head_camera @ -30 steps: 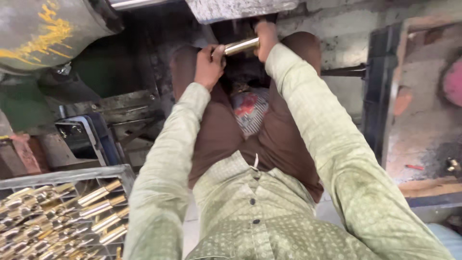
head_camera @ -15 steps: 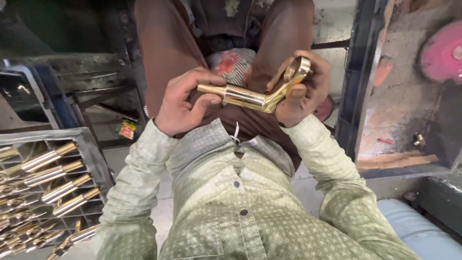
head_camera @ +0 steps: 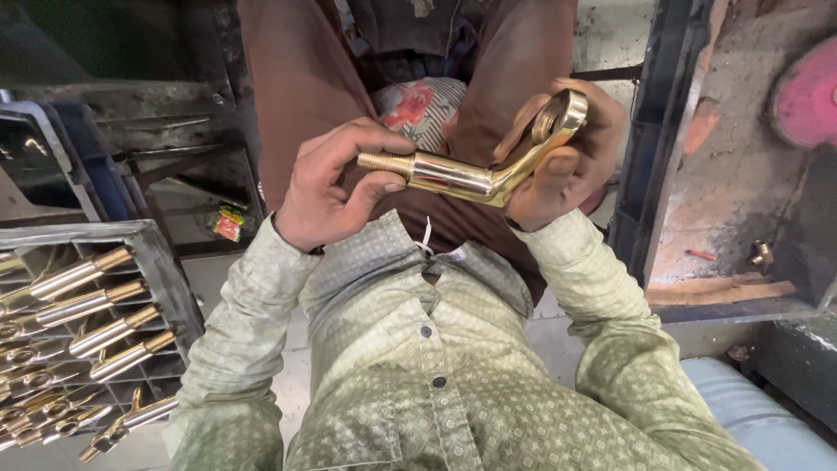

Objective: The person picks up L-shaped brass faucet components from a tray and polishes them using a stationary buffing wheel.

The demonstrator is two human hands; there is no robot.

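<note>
I hold a shiny brass angled fitting [head_camera: 471,174] over my lap, in front of my green patterned shirt. It has a threaded end on the left and a round ring end at the upper right. My left hand [head_camera: 327,187] pinches the threaded end with thumb and fingers. My right hand [head_camera: 567,170] wraps around the bent part and the ring end. Behind the fitting lie my brown trousers and a floral cloth [head_camera: 418,109].
A grey plastic crate [head_camera: 153,262] at the lower left holds several similar brass fittings [head_camera: 87,305]. A dark metal machine frame [head_camera: 649,174] and a stained bench [head_camera: 750,209] stand to the right. A small colourful wrapper [head_camera: 228,223] lies on the floor.
My hands pulled the fitting back from the machine ahead to my lap. Since half a second ago it has shifted only slightly.
</note>
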